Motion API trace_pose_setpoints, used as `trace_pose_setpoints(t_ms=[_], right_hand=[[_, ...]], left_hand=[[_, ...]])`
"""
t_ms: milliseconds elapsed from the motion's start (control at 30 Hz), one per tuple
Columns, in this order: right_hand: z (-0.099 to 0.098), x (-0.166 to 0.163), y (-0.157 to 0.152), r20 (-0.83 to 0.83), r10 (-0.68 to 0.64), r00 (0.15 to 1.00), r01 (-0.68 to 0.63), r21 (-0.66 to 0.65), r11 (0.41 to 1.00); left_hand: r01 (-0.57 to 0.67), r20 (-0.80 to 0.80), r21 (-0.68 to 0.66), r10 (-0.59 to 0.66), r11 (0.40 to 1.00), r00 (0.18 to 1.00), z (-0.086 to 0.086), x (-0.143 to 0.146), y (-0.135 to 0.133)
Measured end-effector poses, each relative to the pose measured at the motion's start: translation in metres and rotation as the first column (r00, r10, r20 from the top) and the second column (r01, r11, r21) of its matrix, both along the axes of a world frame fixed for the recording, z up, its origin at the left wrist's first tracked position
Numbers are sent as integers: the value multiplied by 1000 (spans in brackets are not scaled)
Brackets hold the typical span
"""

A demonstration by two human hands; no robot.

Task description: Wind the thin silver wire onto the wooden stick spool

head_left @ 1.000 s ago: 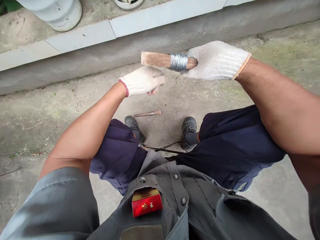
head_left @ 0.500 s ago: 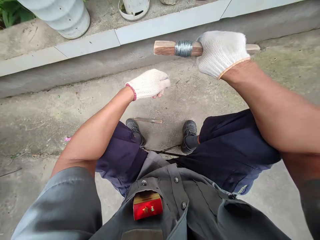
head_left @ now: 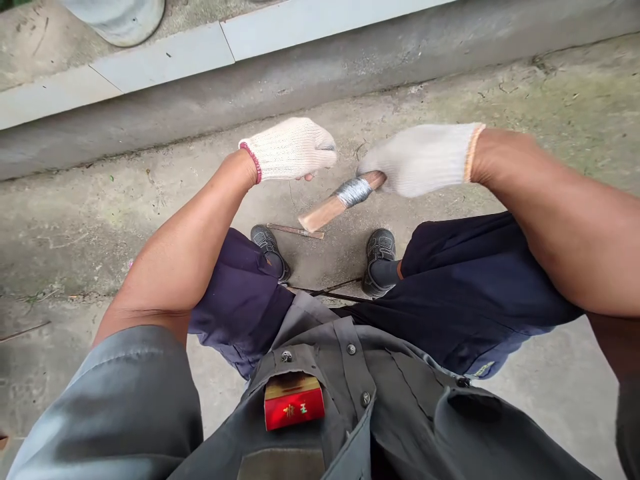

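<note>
My right hand, in a white knit glove, is closed on a wooden stick that has a band of grey wire wound round it. The stick slants down to the left, its free end just above a flat metal strip lying on the concrete between my shoes. My left hand, also gloved, is closed in a loose fist just left of the stick's upper part. A very thin wire seems to hang from its fingers, too fine to make out.
I squat on a concrete floor. A concrete curb with pale tiles on top runs across the far side. A grey round pot base stands at the top left. Thin dark rods lie under my legs.
My right hand has swung the stick down from level at curb height to a downward slant near the metal strip. My left hand has stayed closed, roughly in place.
</note>
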State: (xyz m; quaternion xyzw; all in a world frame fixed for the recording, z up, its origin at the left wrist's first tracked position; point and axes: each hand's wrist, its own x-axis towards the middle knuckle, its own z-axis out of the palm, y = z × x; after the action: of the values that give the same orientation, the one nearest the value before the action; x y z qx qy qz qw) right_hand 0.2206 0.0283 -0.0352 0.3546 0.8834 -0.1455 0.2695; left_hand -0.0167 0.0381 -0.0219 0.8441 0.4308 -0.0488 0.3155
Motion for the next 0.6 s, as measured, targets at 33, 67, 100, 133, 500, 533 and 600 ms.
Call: trace_pose_setpoints(t_ms=[33, 67, 100, 133, 500, 533, 600], right_hand=[[6, 1, -1, -47, -41, 998, 40, -16, 999], [13, 2, -2, -89, -91, 992, 91, -6, 996], [20, 3, -1, -136, -146, 980, 151, 28, 988], [27, 3, 0, -181, -208, 961, 223, 69, 972], [34, 13, 39, -243, -570, 785, 612, 448, 651], [31, 13, 41, -165, -590, 790, 590, 465, 660], [22, 13, 42, -17, -605, 796, 555, 417, 719]], left_hand=[[-8, 27, -37, 9, 999, 1000, -1, 1, -1], [-15, 51, -72, 19, 997, 999, -2, 3, -3], [-32, 73, -106, 40, 994, 997, -2, 5, -4], [-58, 99, -136, 72, 989, 992, -2, 7, -4], [-174, 161, -169, 201, 970, 966, 14, 24, -8], [-169, 179, -143, 193, 975, 965, 15, 24, -7], [-156, 188, -78, 168, 985, 968, 16, 22, -5]])
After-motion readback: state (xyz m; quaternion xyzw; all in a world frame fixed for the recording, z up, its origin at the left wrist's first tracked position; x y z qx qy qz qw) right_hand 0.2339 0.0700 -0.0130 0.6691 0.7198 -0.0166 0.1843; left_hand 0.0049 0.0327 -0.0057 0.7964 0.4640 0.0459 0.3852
